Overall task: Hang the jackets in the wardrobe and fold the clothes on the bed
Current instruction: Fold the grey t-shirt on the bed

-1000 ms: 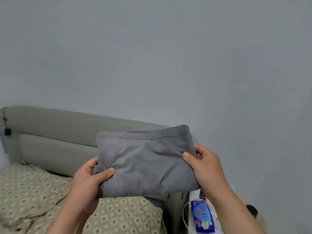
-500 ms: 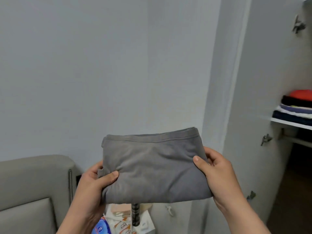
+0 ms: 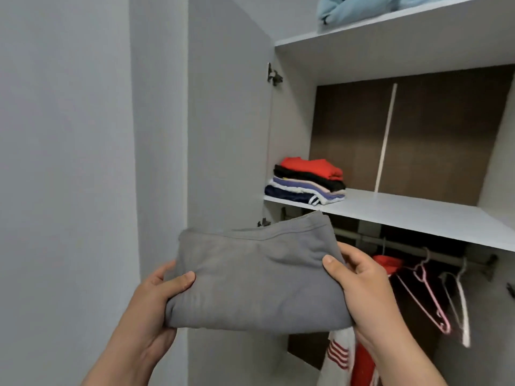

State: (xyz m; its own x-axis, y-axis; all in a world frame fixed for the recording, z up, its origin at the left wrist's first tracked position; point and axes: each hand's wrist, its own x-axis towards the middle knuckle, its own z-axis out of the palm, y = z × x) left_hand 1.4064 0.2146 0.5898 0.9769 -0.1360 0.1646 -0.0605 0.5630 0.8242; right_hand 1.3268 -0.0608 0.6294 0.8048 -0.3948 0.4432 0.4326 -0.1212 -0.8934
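A folded grey garment (image 3: pixel 256 277) is held flat in front of me, just below the wardrobe's middle shelf (image 3: pixel 404 215). My left hand (image 3: pixel 158 299) grips its left edge with the thumb on top. My right hand (image 3: pixel 365 285) grips its right edge the same way. On the shelf's left end sits a stack of folded clothes (image 3: pixel 306 181) with a red piece on top. Below the shelf runs a hanging rail (image 3: pixel 412 250). A red and white jacket (image 3: pixel 359 355) hangs there, partly hidden by the grey garment and my right arm.
The open wardrobe door (image 3: pixel 228 135) stands at the left of the shelves. A pink hanger (image 3: pixel 429 299) and a white hanger (image 3: pixel 459 305) hang bare on the rail. A light blue bundle (image 3: pixel 359 8) lies on the top shelf. The right part of the middle shelf is bare.
The view has swung right from the bed and wall to the open wardrobe. Both hands keep the same hold on the grey garment, now close under the middle shelf.
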